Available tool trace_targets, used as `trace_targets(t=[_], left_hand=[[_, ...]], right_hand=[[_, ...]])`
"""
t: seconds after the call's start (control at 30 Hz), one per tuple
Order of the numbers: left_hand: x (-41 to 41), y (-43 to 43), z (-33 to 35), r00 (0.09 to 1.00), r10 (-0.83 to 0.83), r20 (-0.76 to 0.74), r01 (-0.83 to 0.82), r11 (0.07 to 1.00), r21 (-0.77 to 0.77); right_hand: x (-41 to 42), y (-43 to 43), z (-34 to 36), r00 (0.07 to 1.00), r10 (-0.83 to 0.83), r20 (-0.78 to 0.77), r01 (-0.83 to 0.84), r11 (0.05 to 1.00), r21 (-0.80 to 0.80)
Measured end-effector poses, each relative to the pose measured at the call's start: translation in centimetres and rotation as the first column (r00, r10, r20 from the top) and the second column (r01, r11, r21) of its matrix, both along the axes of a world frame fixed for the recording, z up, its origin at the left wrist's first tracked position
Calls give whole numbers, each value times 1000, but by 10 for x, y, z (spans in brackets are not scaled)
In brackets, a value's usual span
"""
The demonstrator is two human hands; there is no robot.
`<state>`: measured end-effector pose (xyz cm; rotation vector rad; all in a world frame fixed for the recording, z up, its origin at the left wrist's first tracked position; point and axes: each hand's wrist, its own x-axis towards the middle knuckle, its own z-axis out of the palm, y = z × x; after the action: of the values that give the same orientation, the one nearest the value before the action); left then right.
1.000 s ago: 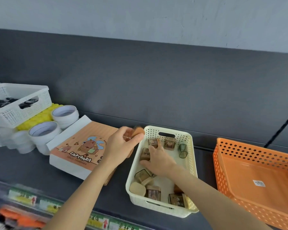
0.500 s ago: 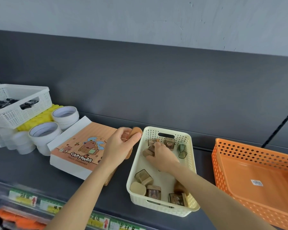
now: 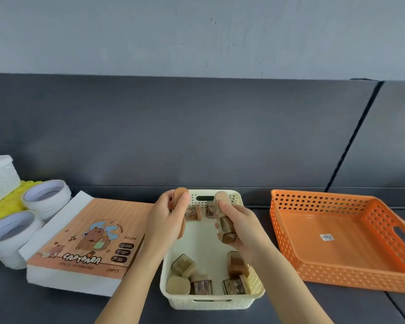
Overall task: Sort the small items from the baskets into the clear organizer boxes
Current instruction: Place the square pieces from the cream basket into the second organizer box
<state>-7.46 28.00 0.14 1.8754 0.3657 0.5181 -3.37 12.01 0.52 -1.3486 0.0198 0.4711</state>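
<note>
Now, toward the counter's right edge, empty orange basket (image 3: pixel 313 200). Mid-counter, cream basket (image 3: pixel 211 301), boxy brown sharpeners (image 3: pixel 201 286) along its near wall. Above it, left hand (image 3: pixel 166 222) clamped on a tan-capped sharpener (image 3: pixel 181 195), right hand (image 3: pixel 242 226) gripping a clear-bodied sharpener (image 3: pixel 226 226).

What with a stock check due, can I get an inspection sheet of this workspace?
Surface: dark grey shelf, flat.
Job's things: cream basket with loose items inside; orange basket holding only a label.
Clutter: Capybara box, tape rolls, white basket and yellow object, all at left.
Grippers: left hand and right hand each grip items above the cream basket.
Cables: nothing seen.
Surroundings: grey wall behind.
</note>
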Motion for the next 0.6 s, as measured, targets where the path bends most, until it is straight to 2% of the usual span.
trace_targets(t=[0.13,0.37,0.6], left_hand=[[11,-21,0,998,-59,4,59,997,-52],[26,-91,-1,956,-291,32,292,949,-121],[30,-191,-4,839,-543,45,544,834,-86]], right_hand=[[-9,-30,1,991,-126,51,127,992,-24],[-33,-94,1,912,-388,135,399,915,-65],[-73,-190,-1,799,-591,110,596,803,-20]])
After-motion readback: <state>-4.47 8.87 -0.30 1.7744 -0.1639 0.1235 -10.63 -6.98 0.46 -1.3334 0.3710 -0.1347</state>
